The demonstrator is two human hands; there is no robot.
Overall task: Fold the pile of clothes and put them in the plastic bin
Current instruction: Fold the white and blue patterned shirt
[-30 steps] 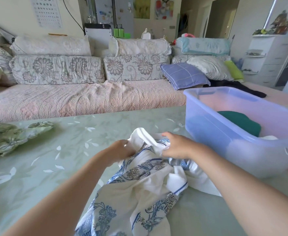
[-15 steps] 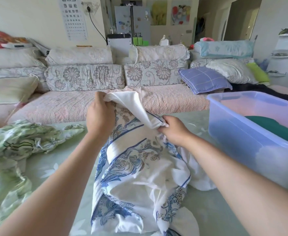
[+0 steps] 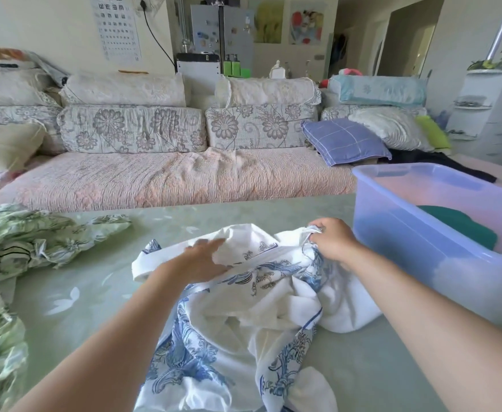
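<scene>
A white garment with a blue floral print (image 3: 243,328) lies crumpled on the pale green table (image 3: 89,281) in front of me. My left hand (image 3: 202,260) rests flat on its upper edge with the fingers stretched out. My right hand (image 3: 331,240) pinches a bunched corner of the same garment near the bin. The translucent blue plastic bin (image 3: 416,233) stands on the table at the right. Inside it lie a folded dark green item (image 3: 463,226) and something white.
A green leaf-print garment (image 3: 20,242) lies heaped at the table's left edge and trails toward me. Behind the table runs a long sofa (image 3: 169,179) with floral cushions and a blue checked pillow (image 3: 344,141). A white drawer unit (image 3: 490,114) stands at the far right.
Half a second ago both hands held the garment's edge lifted. Now the garment lies down on the table, my left hand has flattened onto it, and my right hand has moved right toward the bin.
</scene>
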